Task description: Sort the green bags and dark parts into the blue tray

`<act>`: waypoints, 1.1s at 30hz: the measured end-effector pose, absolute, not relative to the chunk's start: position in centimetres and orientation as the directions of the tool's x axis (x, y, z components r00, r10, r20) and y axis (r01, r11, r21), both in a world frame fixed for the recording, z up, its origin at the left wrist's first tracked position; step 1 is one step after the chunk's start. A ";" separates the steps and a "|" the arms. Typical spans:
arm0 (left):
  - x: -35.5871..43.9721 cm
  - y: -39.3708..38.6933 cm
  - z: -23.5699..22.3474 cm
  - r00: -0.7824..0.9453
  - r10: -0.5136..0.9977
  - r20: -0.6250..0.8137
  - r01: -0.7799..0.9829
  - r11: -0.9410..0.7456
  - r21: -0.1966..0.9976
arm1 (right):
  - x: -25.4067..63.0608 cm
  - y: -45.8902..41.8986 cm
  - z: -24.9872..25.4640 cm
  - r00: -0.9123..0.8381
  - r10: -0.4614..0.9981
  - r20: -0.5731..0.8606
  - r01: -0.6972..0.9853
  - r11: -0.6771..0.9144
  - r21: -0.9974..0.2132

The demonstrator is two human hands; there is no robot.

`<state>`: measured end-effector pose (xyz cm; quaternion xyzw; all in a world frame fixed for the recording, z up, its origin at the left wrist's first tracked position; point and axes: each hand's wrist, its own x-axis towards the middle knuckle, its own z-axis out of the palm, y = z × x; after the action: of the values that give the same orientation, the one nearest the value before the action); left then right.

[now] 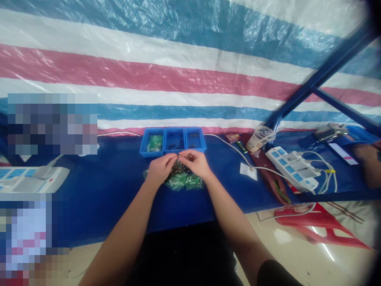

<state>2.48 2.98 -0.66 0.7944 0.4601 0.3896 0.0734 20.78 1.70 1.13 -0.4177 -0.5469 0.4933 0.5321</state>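
Note:
My left hand and my right hand meet over the blue table, fingertips pinched together. Whatever small piece they grip between them is too tiny to name. Just beneath lies a heap of small dark metal parts, partly covered by my hands. Green-and-clear plastic packets are spread under and in front of that heap. Beyond my fingers stand three joined blue bins: the left bin has green packets in it, the middle bin dark small pieces, the right bin a few small metal parts.
To the right are a plastic cup, a maroon bag, a small white packet and a power strip with cables. Another person's hand rests near a phone. A second power strip lies at left.

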 end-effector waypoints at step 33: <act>3.3 2.2 0.6 0.247 0.874 0.418 0.673 -0.465 0.575 | 22.5 3.5 0.8 0.264 0.961 0.088 -0.243 0.155 -0.958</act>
<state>3.25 2.15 0.57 0.7771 0.4977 0.3588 0.1401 22.47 3.50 0.78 -0.4568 -0.3926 0.4627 0.6505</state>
